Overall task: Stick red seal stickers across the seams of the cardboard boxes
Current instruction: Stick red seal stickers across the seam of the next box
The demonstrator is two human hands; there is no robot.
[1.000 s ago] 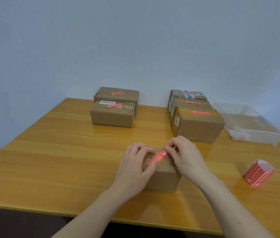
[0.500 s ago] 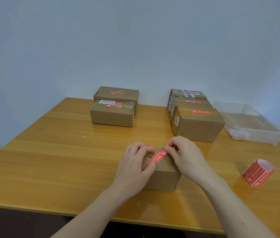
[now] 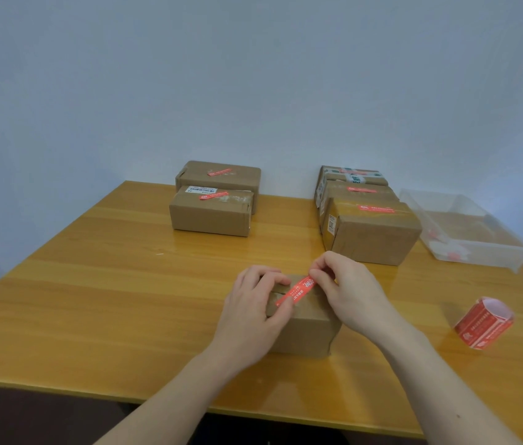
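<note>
Toward the far edge of the wooden table (image 3: 93, 284), left of its middle, two sealed cardboard boxes sit one behind the other, the nearer box (image 3: 210, 213) carrying a white shipping label and a red sticker on top, the farther box (image 3: 218, 175) showing a red sticker as well. Close to the near edge, around the middle, a small cardboard box (image 3: 305, 329) stands under both hands. The left hand (image 3: 250, 319) lies over the box's left end, its fingers curled down onto the top and its thumb pressing the near, lower end of a red seal sticker (image 3: 297, 292) that runs slantwise across the top seam. The right hand (image 3: 353, 290) comes in from the other side, thumb and forefinger closed in a pinch on the sticker's far, upper end; whether that end already touches the cardboard is hard to tell. Behind the hands, right of the middle, a row of three more cardboard boxes (image 3: 372, 232) runs back toward the far edge, each with a red sticker on top. By the right edge lies a roll of red stickers (image 3: 483, 322) on its side, and farther back, at the far right corner, a clear plastic tray (image 3: 510, 252) with a few small red scraps in it.
</note>
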